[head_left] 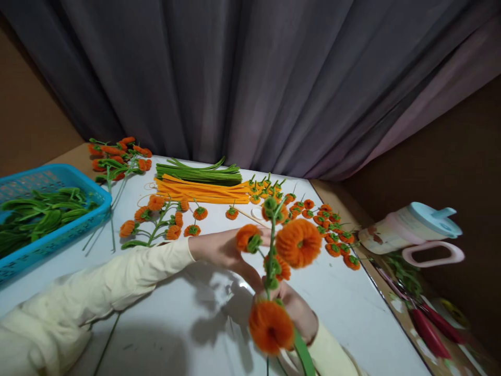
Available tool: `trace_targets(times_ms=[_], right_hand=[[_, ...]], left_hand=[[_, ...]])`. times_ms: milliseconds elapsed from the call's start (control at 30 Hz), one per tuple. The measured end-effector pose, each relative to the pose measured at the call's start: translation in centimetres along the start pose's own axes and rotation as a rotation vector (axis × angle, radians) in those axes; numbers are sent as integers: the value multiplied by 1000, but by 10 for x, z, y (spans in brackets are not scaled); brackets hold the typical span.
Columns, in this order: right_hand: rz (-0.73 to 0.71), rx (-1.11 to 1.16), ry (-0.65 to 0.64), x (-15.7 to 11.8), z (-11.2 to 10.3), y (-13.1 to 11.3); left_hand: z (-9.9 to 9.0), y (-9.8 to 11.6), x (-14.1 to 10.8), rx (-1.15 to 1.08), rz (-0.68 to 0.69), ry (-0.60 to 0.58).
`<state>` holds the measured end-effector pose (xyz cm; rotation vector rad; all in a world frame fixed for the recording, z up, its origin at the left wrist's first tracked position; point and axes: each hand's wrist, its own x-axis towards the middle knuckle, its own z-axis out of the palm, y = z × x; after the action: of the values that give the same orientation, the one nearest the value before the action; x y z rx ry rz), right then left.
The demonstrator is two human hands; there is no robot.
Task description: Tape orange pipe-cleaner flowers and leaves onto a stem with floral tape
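Observation:
My right hand [295,309] is closed around the green stem of a flower spray [271,261], held upright close to the camera. Round orange fuzzy blooms [299,243] and a green bud at the tip branch off this stem. A flat green strip [303,351] hangs beside the lowest bloom. My left hand [225,250] reaches in from the left behind the spray, thumb and fingers apart, its thumb near my right fingers. Blooms hide its fingertips. Beyond my left wrist, another orange flower spray [158,224] lies on the white table [156,308].
A blue basket [104,201] of green leaves stands left. Green pipe cleaners [199,175] and orange ones [199,190] lie at the back, with finished sprays [117,156] far left. Several loose blooms [332,237] lie right, near a lidded cup [410,230] and red-handled pliers [430,329].

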<state>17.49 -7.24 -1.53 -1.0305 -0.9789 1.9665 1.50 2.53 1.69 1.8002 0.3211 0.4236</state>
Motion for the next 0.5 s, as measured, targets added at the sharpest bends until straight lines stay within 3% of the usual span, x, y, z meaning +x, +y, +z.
trace_targets(times_ms=[67, 167, 300, 400, 500], right_hand=[[-18, 43, 56, -4, -2, -11], [-76, -24, 262, -11, -2, -21], [-172, -117, 503, -12, 9, -17], [-204, -159, 627, -7, 20, -10], [-232, -265, 683, -1, 30, -6]], left_hand=[[-3, -6, -7, -9, -87, 112], [-6, -11, -15, -50, -237, 259], [-4, -5, -24, 55, -430, 483], [0, 4, -28, 241, -397, 595], [6, 12, -26, 322, -334, 605]])
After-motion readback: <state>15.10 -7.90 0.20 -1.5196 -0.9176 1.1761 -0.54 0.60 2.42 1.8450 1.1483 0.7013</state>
